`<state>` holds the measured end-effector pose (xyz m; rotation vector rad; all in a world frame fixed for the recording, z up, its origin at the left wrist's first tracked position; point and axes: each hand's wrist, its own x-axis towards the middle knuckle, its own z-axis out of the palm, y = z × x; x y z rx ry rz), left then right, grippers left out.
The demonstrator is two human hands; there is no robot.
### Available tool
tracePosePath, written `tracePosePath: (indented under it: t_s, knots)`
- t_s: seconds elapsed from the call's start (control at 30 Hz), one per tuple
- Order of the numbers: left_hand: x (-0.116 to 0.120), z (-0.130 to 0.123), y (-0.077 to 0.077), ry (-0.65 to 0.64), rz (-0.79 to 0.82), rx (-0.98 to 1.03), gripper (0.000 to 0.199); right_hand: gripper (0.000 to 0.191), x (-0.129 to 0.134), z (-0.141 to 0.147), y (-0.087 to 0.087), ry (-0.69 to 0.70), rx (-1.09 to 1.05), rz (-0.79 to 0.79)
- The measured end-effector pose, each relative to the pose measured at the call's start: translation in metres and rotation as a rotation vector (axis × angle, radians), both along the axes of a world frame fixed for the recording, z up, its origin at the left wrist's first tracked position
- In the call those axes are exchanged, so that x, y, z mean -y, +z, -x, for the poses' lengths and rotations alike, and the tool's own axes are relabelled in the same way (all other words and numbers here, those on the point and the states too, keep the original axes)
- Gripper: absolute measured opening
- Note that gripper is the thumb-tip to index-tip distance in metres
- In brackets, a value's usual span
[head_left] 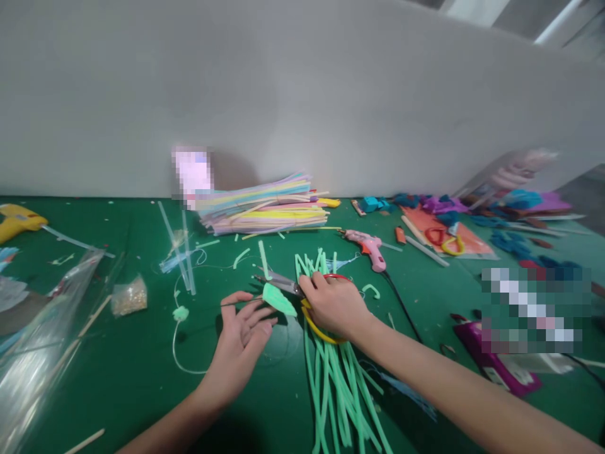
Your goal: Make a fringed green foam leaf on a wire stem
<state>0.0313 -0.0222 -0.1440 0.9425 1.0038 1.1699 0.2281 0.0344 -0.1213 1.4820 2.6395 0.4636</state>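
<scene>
My left hand (243, 337) is palm up at the centre, its fingers closed around the thin dark stem of a light green leaf-shaped piece (278, 300). The leaf piece points right, near the scissors. My right hand (335, 304) grips a pair of scissors (278, 282) with red and yellow handles; the blades point left, just above the leaf piece, and look slightly parted. Beneath the scissors and my right hand lies a bundle of mint-green fuzzy stems (338, 384), running toward the front edge.
Bundled pastel stems (265, 211) lie by the grey wall. A pink glue gun (371, 249) with a black cord is right of centre, a yellow one (19, 222) far left. A bead bag (130, 296) and plastic sleeves (42, 359) lie left, a magenta pouch (494, 359) right.
</scene>
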Motion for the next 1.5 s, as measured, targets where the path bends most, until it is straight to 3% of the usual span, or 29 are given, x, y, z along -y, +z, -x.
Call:
tracePosePath:
  t_s: [0.1,0.53,0.7,0.87,0.97,1.07,1.13,1.23,1.3,1.4,1.5]
  knots:
    - [-0.001,0.0,0.005,0.014,0.019,0.04,0.045,0.024,-0.002,0.002,0.003,0.003,0.028,0.049]
    - [-0.006,0.004,-0.001,0.03,0.014,0.102,0.038,0.022,-0.002,0.0,0.007,-0.017,0.044,0.163]
    - [-0.003,0.006,0.003,0.075,0.024,0.095,0.038,0.029,0.001,-0.005,0.023,-0.216,0.0,0.121]
    - [0.001,0.017,0.014,0.1,-0.098,0.103,0.041,0.035,0.006,-0.009,0.031,-0.471,-0.04,0.14]
    - [-0.003,0.029,0.023,0.035,-0.133,0.1,0.039,0.025,0.007,-0.015,0.038,-0.472,-0.063,0.275]
    - [-0.011,0.04,0.029,-0.133,-0.088,0.068,0.034,0.023,0.005,-0.021,0.055,-0.386,-0.12,0.432]
    - [-0.015,0.045,0.031,-0.226,-0.06,0.074,0.032,0.028,0.003,-0.022,0.067,-0.313,-0.315,0.505]
    - [-0.018,0.049,0.031,-0.266,-0.047,0.137,0.026,0.05,0.004,-0.014,0.073,-0.207,-1.045,0.771]
    - [-0.018,0.049,0.031,-0.255,-0.04,0.172,0.024,0.053,0.008,-0.004,0.066,-0.158,-1.362,0.987]
    - [-0.018,0.049,0.031,-0.242,-0.032,0.169,0.024,0.06,0.015,0.007,0.049,-0.153,-1.642,1.148]
    - [-0.019,0.05,0.03,-0.232,-0.033,0.147,0.023,0.06,0.021,0.013,0.039,-0.139,-1.765,1.079]
